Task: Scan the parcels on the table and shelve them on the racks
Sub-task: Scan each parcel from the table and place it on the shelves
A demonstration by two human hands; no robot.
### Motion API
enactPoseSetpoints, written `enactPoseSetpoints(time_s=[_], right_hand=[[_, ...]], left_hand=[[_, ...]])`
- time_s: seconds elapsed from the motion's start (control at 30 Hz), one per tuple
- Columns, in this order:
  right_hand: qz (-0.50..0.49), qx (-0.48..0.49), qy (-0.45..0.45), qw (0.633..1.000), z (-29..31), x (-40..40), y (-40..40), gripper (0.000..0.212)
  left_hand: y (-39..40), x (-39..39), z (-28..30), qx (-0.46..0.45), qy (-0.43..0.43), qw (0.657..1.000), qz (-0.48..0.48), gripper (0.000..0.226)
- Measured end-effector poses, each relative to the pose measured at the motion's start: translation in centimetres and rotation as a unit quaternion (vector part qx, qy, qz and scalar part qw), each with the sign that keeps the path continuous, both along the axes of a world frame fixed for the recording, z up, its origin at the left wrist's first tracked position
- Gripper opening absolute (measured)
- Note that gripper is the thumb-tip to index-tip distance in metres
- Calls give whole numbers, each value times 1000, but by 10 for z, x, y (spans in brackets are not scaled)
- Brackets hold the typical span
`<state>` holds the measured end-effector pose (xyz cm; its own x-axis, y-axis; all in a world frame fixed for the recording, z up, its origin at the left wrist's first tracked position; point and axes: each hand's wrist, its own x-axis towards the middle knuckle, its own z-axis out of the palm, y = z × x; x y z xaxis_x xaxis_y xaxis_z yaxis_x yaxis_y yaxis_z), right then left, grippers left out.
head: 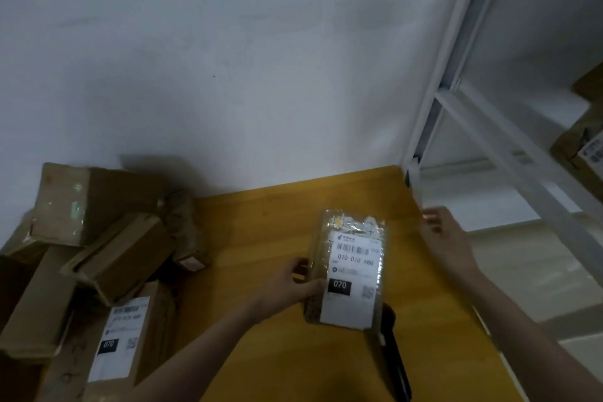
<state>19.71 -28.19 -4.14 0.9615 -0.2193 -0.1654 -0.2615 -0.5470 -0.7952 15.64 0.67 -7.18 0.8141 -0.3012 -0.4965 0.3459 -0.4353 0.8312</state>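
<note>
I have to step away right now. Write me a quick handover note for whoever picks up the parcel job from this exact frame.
Left hand grips the labelled padded parcel by its left edge, held above the yellow table.
Right hand is open, holds nothing, out past the table's right edge toward the white rack.
A dark object, probably the scanner, lies on the table under the parcel.
Pile of brown boxes waits at the table's left; at least one box already sits on the rack.
Whether the held parcel is scanned cannot be told. Left: shelve it, then work through the pile.
</note>
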Motion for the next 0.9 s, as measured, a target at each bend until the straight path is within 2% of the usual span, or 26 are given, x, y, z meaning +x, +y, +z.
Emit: enactPoseSetpoints(time_s=[0.07, 0.13, 0.23, 0.33, 0.5, 0.6, 0.7, 0.8, 0.9], right_hand=[[32, -42, 152, 987, -44, -27, -7, 39], [95, -56, 282, 953, -81, -54, 1, 49], [147, -38, 326, 933, -116, -79, 17, 57], [131, 28, 352, 926, -136, -87, 28, 52], [116, 3, 365, 924, -163, -99, 35, 39], [89, -17, 341, 936, -152, -108, 38, 30], [43, 25, 269, 962, -107, -112, 39, 18], [-12, 78, 179, 981, -32, -114, 39, 10], [-14, 112, 94, 989, 45, -124, 49, 8]], left_hand=[[2, -6, -3, -34, -32, 997, 69, 67], [1, -12, -6, -59, -57, 989, 121, 61], [0, -19, -10, -80, -74, 978, 179, 59], [1, -23, -13, -87, -83, 972, 200, 66], [5, -26, -16, -80, -83, 970, 212, 78], [7, -26, -17, -79, -86, 970, 212, 85], [9, -26, -19, -74, -84, 971, 211, 92], [8, -24, -22, -65, -86, 972, 209, 96], [1, -25, -25, -57, -95, 971, 212, 102]])
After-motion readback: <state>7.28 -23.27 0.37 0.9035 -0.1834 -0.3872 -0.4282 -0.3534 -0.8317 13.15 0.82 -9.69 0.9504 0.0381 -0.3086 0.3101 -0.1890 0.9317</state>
